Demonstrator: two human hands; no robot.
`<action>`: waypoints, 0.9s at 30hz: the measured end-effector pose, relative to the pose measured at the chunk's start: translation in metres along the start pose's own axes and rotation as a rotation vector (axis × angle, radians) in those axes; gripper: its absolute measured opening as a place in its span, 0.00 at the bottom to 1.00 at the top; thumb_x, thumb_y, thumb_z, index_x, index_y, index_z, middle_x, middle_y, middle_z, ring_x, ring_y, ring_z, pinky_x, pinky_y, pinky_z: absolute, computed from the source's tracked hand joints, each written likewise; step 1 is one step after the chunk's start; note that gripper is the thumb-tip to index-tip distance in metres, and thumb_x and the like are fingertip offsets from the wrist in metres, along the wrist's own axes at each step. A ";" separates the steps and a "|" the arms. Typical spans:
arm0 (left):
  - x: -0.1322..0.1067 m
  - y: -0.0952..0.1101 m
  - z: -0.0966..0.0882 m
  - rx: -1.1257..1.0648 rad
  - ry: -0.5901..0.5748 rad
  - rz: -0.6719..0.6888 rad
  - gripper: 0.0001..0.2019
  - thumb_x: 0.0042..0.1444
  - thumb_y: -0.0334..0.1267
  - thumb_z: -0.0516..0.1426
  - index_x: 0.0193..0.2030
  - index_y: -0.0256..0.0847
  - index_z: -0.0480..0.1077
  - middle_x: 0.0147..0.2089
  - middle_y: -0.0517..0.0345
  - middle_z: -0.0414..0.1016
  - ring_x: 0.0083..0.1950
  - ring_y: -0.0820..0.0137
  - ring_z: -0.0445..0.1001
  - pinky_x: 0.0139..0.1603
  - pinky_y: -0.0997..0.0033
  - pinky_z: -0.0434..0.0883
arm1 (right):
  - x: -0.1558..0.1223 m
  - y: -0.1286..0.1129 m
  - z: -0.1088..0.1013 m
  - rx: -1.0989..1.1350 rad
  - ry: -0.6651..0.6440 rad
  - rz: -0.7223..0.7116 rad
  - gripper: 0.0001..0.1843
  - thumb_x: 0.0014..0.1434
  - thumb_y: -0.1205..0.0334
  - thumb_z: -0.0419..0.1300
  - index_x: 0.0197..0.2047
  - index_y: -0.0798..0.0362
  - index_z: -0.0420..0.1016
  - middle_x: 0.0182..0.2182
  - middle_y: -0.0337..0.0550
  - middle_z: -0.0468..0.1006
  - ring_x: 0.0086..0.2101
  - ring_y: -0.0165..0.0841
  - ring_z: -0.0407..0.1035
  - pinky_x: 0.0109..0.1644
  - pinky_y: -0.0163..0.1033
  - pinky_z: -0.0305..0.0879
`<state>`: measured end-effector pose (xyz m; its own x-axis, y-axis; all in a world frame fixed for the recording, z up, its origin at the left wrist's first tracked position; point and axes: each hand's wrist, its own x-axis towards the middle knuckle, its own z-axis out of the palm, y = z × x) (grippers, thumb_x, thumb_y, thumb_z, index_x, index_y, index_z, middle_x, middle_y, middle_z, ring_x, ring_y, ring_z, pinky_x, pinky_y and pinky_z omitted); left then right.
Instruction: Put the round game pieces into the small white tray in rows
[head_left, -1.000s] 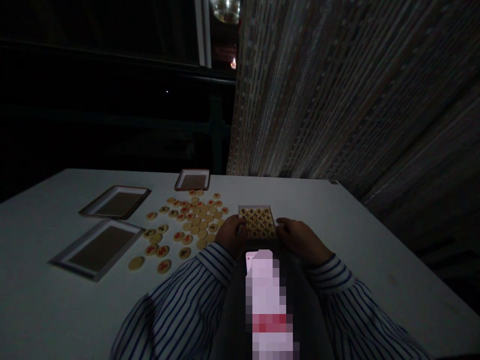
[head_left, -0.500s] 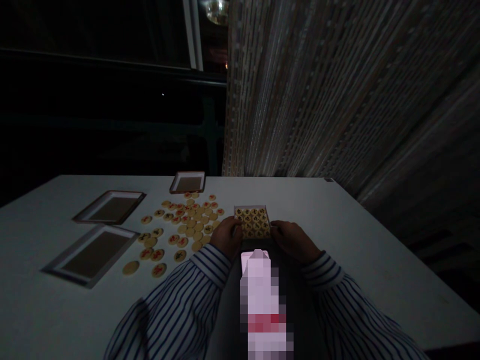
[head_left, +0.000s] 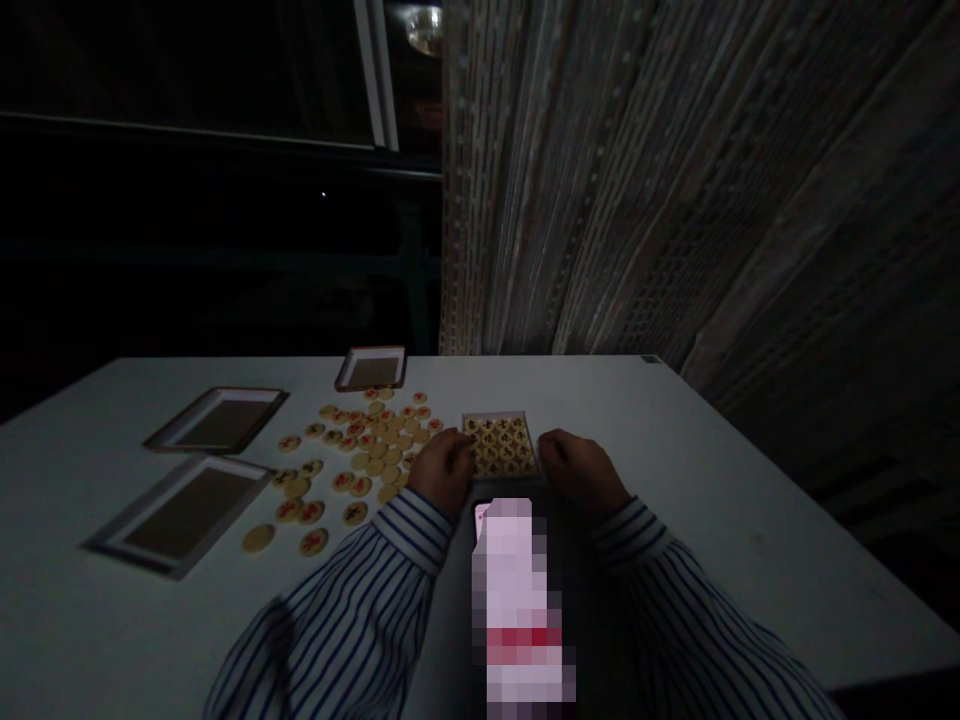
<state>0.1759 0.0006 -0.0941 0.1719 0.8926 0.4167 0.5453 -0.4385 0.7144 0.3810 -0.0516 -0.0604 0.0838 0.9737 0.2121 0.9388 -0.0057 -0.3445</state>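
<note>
Two hands are curling at the sides of a shallow tray (head_left: 499, 415) packed with rows of round game pieces (head_left: 502, 447), and the tray is sitting near the front of a pale worktop (head_left: 697, 480). The left hand (head_left: 442, 472) is overlapping the tray's near left corner, while the right hand (head_left: 580, 470) is lying at its right edge. Both are narrowly curled, but the dim light hides whether either is gripping. Loose pieces (head_left: 375, 440) are lying scattered leftward, beside three flat trays (head_left: 217, 420).
</note>
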 end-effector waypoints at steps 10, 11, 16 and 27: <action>0.003 0.009 -0.027 -0.204 0.125 -0.086 0.14 0.50 0.42 0.53 0.38 0.37 0.72 0.48 0.47 0.72 0.51 0.63 0.69 0.51 0.60 0.68 | -0.001 0.000 -0.002 0.102 0.109 -0.017 0.13 0.58 0.61 0.47 0.37 0.51 0.72 0.31 0.42 0.77 0.32 0.31 0.70 0.34 0.33 0.57; 0.003 0.011 -0.031 -0.222 0.115 -0.102 0.14 0.50 0.42 0.53 0.38 0.37 0.72 0.48 0.47 0.72 0.51 0.64 0.69 0.51 0.60 0.68 | -0.001 0.000 -0.002 0.101 0.107 -0.021 0.13 0.58 0.61 0.46 0.37 0.51 0.72 0.30 0.42 0.77 0.31 0.31 0.70 0.34 0.33 0.57; -0.002 0.020 -0.062 -0.187 0.126 -0.151 0.15 0.49 0.43 0.54 0.40 0.37 0.72 0.44 0.49 0.75 0.47 0.64 0.72 0.50 0.61 0.69 | -0.002 -0.001 -0.003 0.119 0.148 -0.033 0.13 0.58 0.60 0.46 0.37 0.51 0.72 0.30 0.42 0.77 0.31 0.31 0.70 0.33 0.33 0.57; -0.004 0.005 -0.110 -0.034 0.207 -0.146 0.14 0.48 0.45 0.54 0.36 0.38 0.73 0.39 0.53 0.77 0.43 0.65 0.73 0.50 0.63 0.68 | -0.003 -0.001 -0.006 0.240 0.244 -0.028 0.15 0.58 0.58 0.46 0.38 0.53 0.72 0.26 0.41 0.75 0.27 0.31 0.68 0.32 0.33 0.59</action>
<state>0.0878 -0.0169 -0.0302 -0.0799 0.9080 0.4113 0.5238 -0.3128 0.7923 0.3823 -0.0561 -0.0549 0.1633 0.8893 0.4272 0.8390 0.1026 -0.5344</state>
